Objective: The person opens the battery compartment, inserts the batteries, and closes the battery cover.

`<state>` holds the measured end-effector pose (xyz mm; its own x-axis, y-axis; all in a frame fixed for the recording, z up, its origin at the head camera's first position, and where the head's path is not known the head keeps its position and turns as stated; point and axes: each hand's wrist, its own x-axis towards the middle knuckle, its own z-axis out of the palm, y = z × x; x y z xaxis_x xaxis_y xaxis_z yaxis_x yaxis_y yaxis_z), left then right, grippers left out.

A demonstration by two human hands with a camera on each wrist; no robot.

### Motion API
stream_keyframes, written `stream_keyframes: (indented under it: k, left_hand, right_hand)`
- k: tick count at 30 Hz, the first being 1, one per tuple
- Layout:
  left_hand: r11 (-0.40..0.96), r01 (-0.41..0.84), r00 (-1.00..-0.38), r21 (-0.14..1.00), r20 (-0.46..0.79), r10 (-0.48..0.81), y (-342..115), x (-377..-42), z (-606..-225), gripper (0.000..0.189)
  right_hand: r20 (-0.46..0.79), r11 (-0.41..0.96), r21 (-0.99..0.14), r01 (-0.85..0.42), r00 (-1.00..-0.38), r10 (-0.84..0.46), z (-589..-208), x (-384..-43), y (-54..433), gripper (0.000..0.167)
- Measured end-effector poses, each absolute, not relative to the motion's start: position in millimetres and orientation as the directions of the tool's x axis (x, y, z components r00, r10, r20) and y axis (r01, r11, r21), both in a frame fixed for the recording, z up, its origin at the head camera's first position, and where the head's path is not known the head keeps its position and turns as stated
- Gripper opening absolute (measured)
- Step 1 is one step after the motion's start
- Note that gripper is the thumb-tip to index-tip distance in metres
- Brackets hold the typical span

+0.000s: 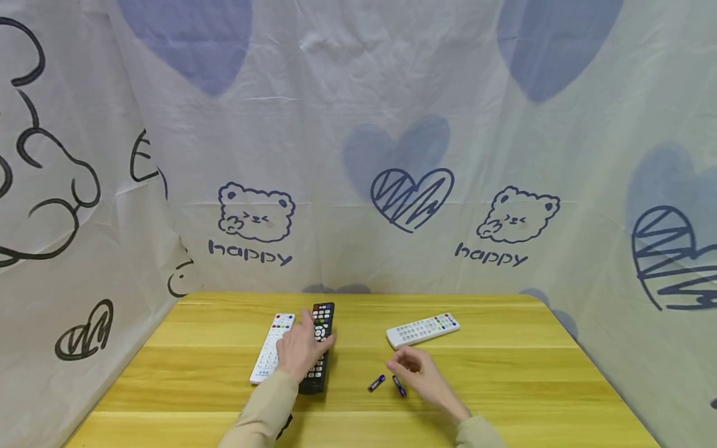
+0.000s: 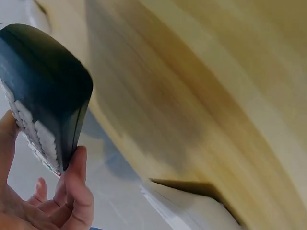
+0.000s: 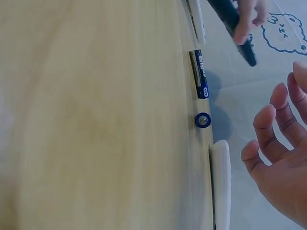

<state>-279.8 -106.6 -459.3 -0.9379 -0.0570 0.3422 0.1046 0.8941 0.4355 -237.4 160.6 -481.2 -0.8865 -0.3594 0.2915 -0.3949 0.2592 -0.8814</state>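
Note:
My left hand (image 1: 300, 347) grips a black remote control (image 1: 315, 384) by its sides, thumb on one edge and fingers on the other. The left wrist view shows this remote (image 2: 48, 72) raised off the table, its pale buttons turned toward the palm. My right hand (image 1: 420, 373) hovers above the table with fingers loosely bent and nothing between them. Just left of it lie two small dark blue batteries, one battery (image 1: 376, 382) slanting one way and another battery (image 1: 399, 386) the other. In the right wrist view the batteries (image 3: 199, 74) lie beyond the fingers.
A white remote (image 1: 272, 348) lies left of the black one, partly behind my left hand. Another white remote (image 1: 422, 330) lies beyond my right hand. A small black object (image 1: 284, 427) shows partly under my left sleeve. A printed cloth (image 1: 336, 249) hangs behind the wooden table (image 1: 504, 373).

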Motion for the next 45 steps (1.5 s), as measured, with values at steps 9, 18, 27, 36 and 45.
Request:
stream_keyframes:
  k: [9, 18, 27, 36, 45]
  left_hand:
    - [0.959, 0.028, -0.938, 0.280, 0.340, -0.072, -112, -297, -470, 0.068]
    - [0.970, -0.037, -0.959, 0.240, 0.263, -0.102, -113, -305, -477, 0.075]
    - [0.971, -0.050, -0.964, 0.234, 0.244, -0.109, -114, -307, -482, 0.076]
    - [0.999, -0.012, -0.940, 0.052, 0.339, -0.029, -102, -302, -482, 0.073]
    - [0.940, 0.332, -0.881, 0.071, 0.380, 0.282, -49, -299, -479, 0.038]
  right_hand:
    - [0.256, 0.283, -0.890, -0.357, -0.906, -0.337, -482, -236, 165, 0.014]
    - [0.267, 0.295, -0.881, -0.371, -0.903, -0.337, -483, -236, 167, 0.015]
    - [0.246, 0.317, -0.879, -0.355, -0.909, -0.335, -483, -236, 169, 0.017]
    - [0.246, 0.313, -0.896, -0.315, -0.939, -0.239, -487, -238, 173, 0.016]
    - [0.229, 0.309, -0.933, -0.184, -0.966, 0.118, -487, -240, 185, 0.018]
